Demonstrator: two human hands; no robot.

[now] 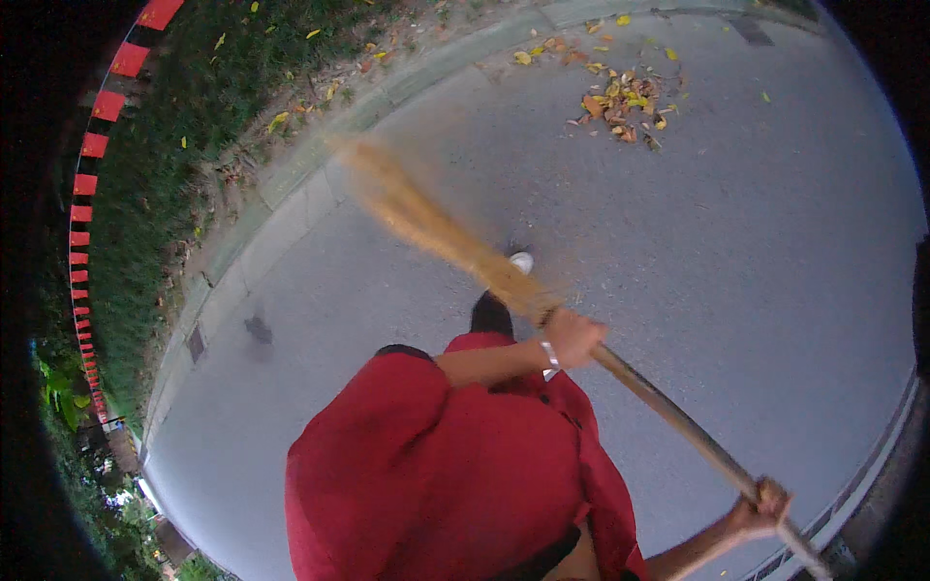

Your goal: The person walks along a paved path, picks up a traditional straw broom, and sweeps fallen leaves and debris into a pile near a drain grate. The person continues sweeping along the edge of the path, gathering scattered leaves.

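Observation:
A straw broom slants across the view, its long wooden handle (676, 414) running down to the lower right. My left hand (574, 338) grips the handle just below the binding of the bristles and wears a light band at the wrist. Further down, near the handle's far end, my right hand (759, 508) is closed around it. The bristle head (429, 218) points to the upper left and is blurred by motion. Whether its tip touches the ground cannot be told. A heap of yellow and brown leaves (625, 105) lies on the pavement ahead, apart from the broom.
Grey asphalt (726, 240) surrounds my white shoe (522, 261). A curved concrete curb (290, 181) borders grass (167, 240) on the left, with scattered leaves along it. Red-and-black barrier tape (85, 184) runs beyond the grass. A pale edge line (857, 483) runs at the lower right.

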